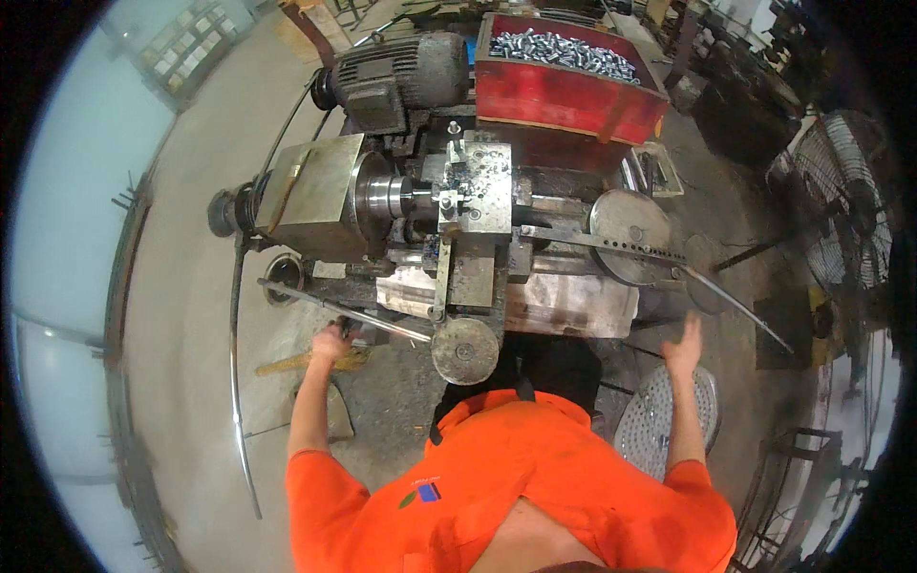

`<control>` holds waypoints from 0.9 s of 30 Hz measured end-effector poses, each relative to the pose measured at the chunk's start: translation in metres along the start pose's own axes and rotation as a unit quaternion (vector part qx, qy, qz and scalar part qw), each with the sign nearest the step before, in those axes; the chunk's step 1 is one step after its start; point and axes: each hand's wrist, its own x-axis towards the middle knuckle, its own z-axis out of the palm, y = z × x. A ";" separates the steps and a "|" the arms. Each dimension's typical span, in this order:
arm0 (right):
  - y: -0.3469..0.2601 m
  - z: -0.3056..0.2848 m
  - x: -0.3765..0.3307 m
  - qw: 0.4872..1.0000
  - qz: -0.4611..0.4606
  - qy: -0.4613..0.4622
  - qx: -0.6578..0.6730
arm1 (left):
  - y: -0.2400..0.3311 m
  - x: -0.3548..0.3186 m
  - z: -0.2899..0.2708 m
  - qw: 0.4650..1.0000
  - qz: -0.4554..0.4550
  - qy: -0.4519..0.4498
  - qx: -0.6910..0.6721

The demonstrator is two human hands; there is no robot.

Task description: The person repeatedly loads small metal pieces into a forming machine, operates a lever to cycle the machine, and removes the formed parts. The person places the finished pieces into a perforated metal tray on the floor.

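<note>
My left hand [331, 343] is beside the lathe's lower left, just under a long metal lever [368, 317]. Its fingers are curled at a small dark thing, too indistinct to name. On the other side, my right hand [682, 346] hangs in the air with fingers stretched out and holds nothing visible. It is nearest the handle rod [735, 301] of the right-hand lever, not touching it. Between and beyond my hands stands a small lathe, with its chuck [382, 198], tool post [449, 202] and oily cross slide [489, 191]. A round disc [465, 351] sits at its front.
A red box [573, 98] full of small shiny metal pieces [564, 54] stands behind the lathe, beside a greasy motor [406, 81]. A perforated metal plate [705, 406] is below my right arm. A large caged fan [841, 201] stands far right; a long rod [236, 382] slants at left.
</note>
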 end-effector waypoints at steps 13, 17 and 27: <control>-0.087 -0.045 0.019 0.989 -0.033 -0.106 0.099 | -0.001 -0.002 0.029 0.995 -0.002 -0.079 0.068; -0.148 -0.081 0.080 0.977 -0.144 -0.046 0.149 | 0.005 -0.012 0.047 0.997 -0.060 -0.018 -0.052; -0.430 -0.016 0.138 0.848 -0.471 -0.072 0.231 | -0.050 -0.065 -0.142 0.959 -0.083 0.135 -0.236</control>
